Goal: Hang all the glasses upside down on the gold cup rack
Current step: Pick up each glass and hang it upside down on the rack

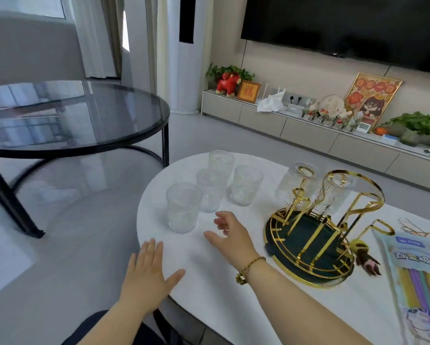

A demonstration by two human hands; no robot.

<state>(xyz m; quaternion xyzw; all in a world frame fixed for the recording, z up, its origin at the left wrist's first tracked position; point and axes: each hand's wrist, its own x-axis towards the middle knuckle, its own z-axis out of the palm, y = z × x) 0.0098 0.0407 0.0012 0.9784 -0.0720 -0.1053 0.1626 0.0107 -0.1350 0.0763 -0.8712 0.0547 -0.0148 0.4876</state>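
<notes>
My right hand [230, 236] reaches, fingers apart and empty, toward the nearest glass [183, 207] upright on the tabletop [209, 275]; it looks slick and breakable, so I'd grip mid-wall.

Four upright glasses [210, 188] beside gold rack [316, 230] holding two inverted.

Four clear ribbed glasses stood upright in a cluster on the white bench [209, 295]: the nearest glass [183, 207], a second glass [211, 190] behind it, a third glass [246, 184] to the right and the farthest glass [221, 161]. Two hung glasses [292, 189] sat upside down on the gold cup rack [316, 235]. The right hand [231, 235] hovered open near the nearest glass, empty. The left hand [149, 270] lay flat, fingers spread, at the bench edge. A straw packet [413, 277] lay right of the rack.
</notes>
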